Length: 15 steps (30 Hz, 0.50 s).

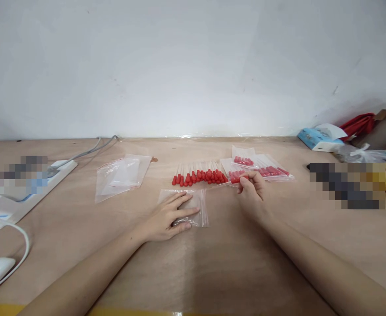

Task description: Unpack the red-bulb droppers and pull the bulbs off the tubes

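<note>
At the far left of the bench (140,276) I have a white power strip (59,175) with a grey cable (87,152) running from it towards the wall (193,66); something beside it is blurred out. Right of that lie some flat clear bags (125,172), overlapping. My left hand (168,216) rests palm down with its fingers spread on another clear bag (197,219), whose zip edge faces right. Just beyond that bag, a row of droppers (197,176) lies heaped, red bulbs towards me and clear stems pointing away. My right hand (252,192) pinches one red dropper (235,180) by its bulb between thumb and fingers, its clear stem pointing left, near the bag's zip edge. Just beyond that hand lie filled bags (268,163) showing red bulbs inside. Far right, by the wall, sits a blue tissue pack (316,139).
</note>
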Tool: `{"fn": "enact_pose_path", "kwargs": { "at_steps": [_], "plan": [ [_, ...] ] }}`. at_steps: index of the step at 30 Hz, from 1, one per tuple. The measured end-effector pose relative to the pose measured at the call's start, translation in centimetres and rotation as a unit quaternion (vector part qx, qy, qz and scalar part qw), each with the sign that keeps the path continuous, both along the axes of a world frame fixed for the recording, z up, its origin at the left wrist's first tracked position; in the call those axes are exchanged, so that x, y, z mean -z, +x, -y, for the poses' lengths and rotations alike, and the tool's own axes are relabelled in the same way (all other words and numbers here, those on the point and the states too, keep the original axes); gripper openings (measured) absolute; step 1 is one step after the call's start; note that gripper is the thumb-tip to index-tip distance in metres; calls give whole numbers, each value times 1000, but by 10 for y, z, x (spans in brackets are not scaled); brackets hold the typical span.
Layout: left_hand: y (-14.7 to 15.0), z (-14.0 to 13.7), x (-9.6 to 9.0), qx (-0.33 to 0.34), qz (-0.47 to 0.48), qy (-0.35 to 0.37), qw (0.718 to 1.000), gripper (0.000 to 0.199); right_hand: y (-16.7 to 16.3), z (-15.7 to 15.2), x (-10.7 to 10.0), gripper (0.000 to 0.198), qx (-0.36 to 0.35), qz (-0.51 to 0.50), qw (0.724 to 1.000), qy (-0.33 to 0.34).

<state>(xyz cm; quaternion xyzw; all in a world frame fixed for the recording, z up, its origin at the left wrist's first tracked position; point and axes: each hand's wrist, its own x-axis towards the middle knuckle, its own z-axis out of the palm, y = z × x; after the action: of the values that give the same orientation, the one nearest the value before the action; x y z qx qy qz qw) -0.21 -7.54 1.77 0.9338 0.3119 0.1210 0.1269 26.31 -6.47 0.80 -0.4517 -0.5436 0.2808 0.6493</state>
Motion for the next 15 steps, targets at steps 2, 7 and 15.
{"fn": "enact_pose_path", "kwargs": {
  "at_steps": [2,7,15],
  "plan": [
    [0,1,-1,8,-1,7,1000,40,-1,2,2,10,17,9,999,38],
    [13,5,-11,-106,156,-97,977,31,-14,16,9,20,-22,178,971,155],
    [48,2,-16,-277,392,-517,709,38,-38,30,2,20,-139,433,832,318]
  ]
}}
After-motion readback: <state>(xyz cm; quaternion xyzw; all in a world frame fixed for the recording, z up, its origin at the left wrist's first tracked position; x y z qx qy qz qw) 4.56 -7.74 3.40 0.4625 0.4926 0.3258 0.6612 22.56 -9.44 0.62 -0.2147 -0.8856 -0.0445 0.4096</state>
